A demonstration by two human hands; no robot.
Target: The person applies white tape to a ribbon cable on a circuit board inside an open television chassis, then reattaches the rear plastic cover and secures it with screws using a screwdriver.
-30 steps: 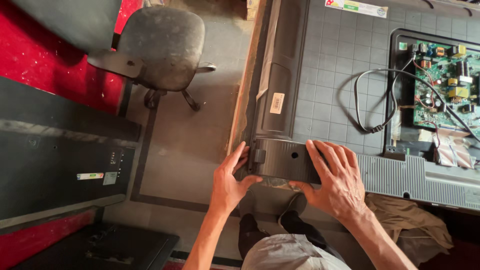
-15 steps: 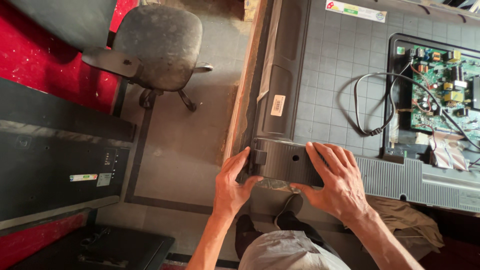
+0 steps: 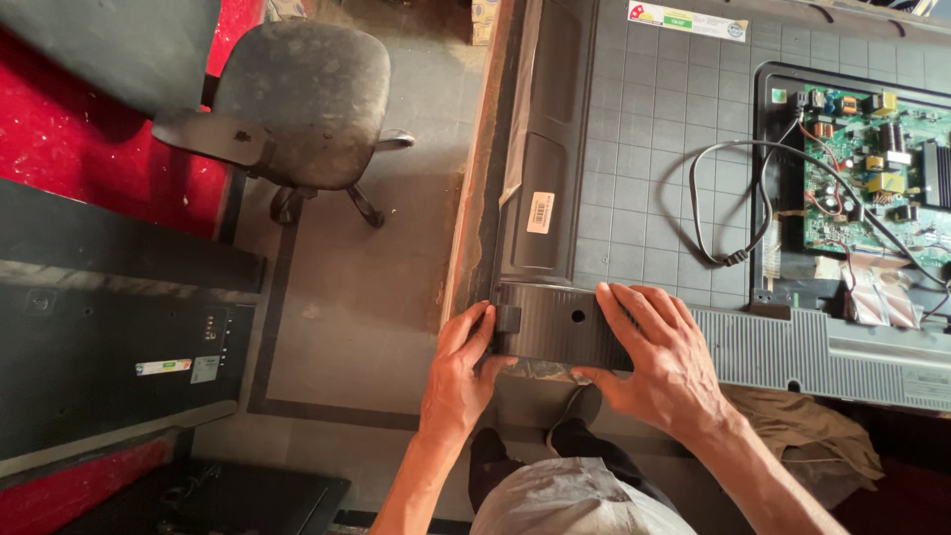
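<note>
A large flat television (image 3: 654,168) lies face down on a workbench, its grey gridded back panel up. At its near left corner sits a dark ribbed plastic cover piece (image 3: 560,322). My left hand (image 3: 461,372) grips that piece's left end, fingers curled round the corner. My right hand (image 3: 659,362) lies flat on its right part, fingers spread and pressing down. An opening at the right of the back shows a green circuit board (image 3: 872,178) with a black cable (image 3: 733,198) looping out.
A worn black swivel chair (image 3: 297,99) stands on the grey floor to the left. A dark panel (image 3: 109,347) with stickers leans at the left beside red carpet (image 3: 89,149). A brown cloth (image 3: 802,426) hangs below the television's near edge.
My view has shifted slightly. Both hands stay on the ribbed cover piece, the left a little further round its end.
</note>
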